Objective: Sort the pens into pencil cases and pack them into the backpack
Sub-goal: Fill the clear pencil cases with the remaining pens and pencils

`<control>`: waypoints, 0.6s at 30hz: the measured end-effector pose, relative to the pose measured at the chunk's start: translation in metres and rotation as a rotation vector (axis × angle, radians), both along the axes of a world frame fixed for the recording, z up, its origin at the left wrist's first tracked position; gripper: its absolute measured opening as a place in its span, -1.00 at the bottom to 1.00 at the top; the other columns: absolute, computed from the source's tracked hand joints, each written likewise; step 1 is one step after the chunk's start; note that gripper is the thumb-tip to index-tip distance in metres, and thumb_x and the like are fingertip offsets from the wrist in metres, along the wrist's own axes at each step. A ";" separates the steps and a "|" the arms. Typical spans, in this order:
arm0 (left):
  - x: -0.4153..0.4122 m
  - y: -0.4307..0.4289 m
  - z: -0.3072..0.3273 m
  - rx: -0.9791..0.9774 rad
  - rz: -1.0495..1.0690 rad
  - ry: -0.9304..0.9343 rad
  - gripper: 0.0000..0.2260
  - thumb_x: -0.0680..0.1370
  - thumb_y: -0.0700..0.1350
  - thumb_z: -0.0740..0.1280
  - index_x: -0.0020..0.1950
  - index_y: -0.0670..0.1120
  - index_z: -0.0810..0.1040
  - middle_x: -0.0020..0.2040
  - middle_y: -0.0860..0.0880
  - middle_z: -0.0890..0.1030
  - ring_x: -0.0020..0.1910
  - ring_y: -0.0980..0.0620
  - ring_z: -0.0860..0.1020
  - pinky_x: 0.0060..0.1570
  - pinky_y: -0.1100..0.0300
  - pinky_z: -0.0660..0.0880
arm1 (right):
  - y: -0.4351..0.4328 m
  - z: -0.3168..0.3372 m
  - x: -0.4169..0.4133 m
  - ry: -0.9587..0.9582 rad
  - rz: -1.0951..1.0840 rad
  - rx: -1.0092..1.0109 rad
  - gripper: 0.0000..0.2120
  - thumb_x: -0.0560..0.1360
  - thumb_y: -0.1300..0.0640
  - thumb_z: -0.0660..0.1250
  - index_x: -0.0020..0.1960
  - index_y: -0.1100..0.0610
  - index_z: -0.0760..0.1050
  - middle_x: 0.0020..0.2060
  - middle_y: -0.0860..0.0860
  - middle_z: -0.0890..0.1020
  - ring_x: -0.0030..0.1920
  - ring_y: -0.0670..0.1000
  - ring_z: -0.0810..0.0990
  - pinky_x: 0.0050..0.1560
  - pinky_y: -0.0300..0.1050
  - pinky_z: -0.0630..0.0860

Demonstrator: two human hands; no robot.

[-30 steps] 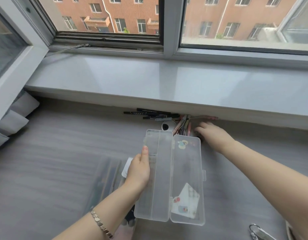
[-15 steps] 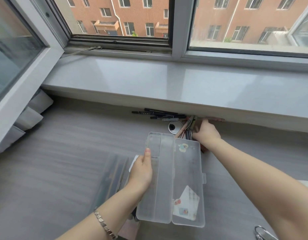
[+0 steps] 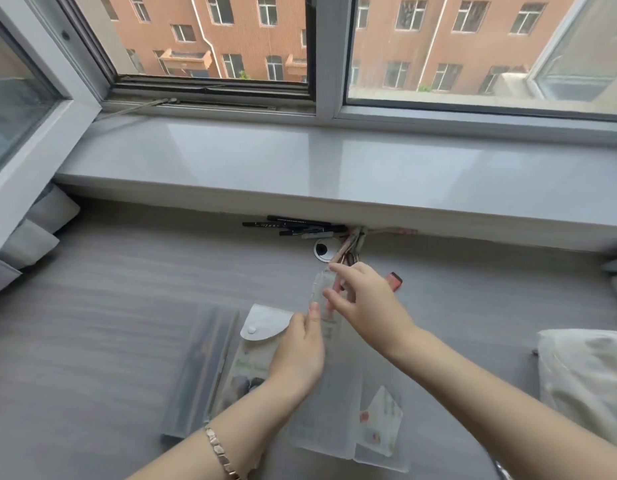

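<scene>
Clear plastic is the stuff of the open pencil case (image 3: 338,403), which lies on the grey bench with the left hand (image 3: 300,351) steadying its hinged half, fingers curled together along the edge. The right hand (image 3: 364,299) hovers over the case's far end, pinching a small bunch of pink pens (image 3: 334,289) between thumb and forefinger (motion blur hides the count). Loading the case seems to be the step in hand. Beyond the fingertips, more coloured pens (image 3: 352,242) and several black markers (image 3: 296,226) lie under the windowsill (image 3: 334,161); a red marker (image 3: 394,281) lies just right of the knuckles. Next, the bunch needs lowering lengthwise into a compartment, then spreading the fingers to release.
</scene>
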State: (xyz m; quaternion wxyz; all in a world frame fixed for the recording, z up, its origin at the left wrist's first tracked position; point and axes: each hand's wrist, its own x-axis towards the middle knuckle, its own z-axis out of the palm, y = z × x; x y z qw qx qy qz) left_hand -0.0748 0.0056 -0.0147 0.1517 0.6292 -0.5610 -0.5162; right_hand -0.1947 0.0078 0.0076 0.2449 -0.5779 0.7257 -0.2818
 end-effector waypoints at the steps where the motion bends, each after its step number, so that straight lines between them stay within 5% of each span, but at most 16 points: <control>1: 0.000 0.004 -0.001 -0.006 -0.024 -0.001 -0.61 0.60 0.15 -0.05 0.11 -0.08 0.43 0.01 0.05 0.46 0.10 0.00 0.45 0.06 0.16 0.29 | 0.004 0.000 0.000 0.029 -0.017 0.025 -0.61 0.49 0.12 0.33 0.31 0.12 0.43 -0.11 -0.03 0.35 -0.15 -0.08 0.38 -0.06 -0.34 0.28; 6: 0.001 0.017 0.003 -0.037 -0.106 -0.048 -0.58 0.59 0.17 -0.07 0.02 -0.10 0.43 0.05 -0.07 0.56 0.11 -0.09 0.49 0.11 0.07 0.38 | 0.011 0.014 -0.007 -0.254 -0.234 -0.069 -0.85 0.58 0.14 0.15 0.04 -0.03 0.46 -0.19 0.01 0.41 -0.27 -0.25 0.44 -0.16 -0.48 0.32; 8: 0.000 0.019 0.003 -0.038 -0.123 -0.044 -0.57 0.59 0.18 -0.07 -0.01 -0.09 0.43 0.01 -0.08 0.57 0.09 -0.10 0.50 0.12 0.05 0.39 | 0.010 0.015 -0.007 -0.504 -0.344 -0.187 -0.76 0.60 0.21 0.06 -0.05 -0.03 0.46 -0.30 -0.02 0.46 -0.33 -0.24 0.47 -0.20 -0.33 0.43; 11: -0.002 0.023 0.009 -0.045 -0.136 -0.006 -0.63 0.60 0.16 -0.06 -0.13 -0.04 0.40 -0.15 0.01 0.52 0.03 -0.08 0.50 0.06 0.08 0.39 | 0.013 0.016 0.004 -0.735 -0.388 -0.258 -0.74 0.61 0.30 0.03 -0.02 0.11 0.48 -0.24 0.09 0.58 -0.37 -0.21 0.60 -0.21 -0.40 0.53; 15: -0.005 0.028 0.016 -0.060 -0.130 0.019 -0.64 0.60 0.14 -0.06 -0.18 -0.02 0.37 -0.24 0.06 0.46 -0.11 -0.03 0.47 -0.06 0.11 0.37 | 0.023 -0.004 0.015 -0.373 -0.207 -0.354 -0.75 0.56 0.33 0.11 0.02 0.16 0.55 -0.03 0.01 0.59 0.07 -0.27 0.52 0.11 -0.42 0.41; 18: -0.005 0.030 0.015 -0.071 -0.135 0.029 -0.65 0.60 0.15 -0.06 -0.13 -0.01 0.40 -0.23 0.09 0.48 -0.14 0.04 0.49 -0.06 0.13 0.36 | 0.030 -0.018 0.011 -0.072 -0.024 -0.358 -0.71 0.53 0.26 0.09 0.10 0.26 0.55 0.11 0.06 0.60 0.32 -0.03 0.39 0.37 -0.32 0.22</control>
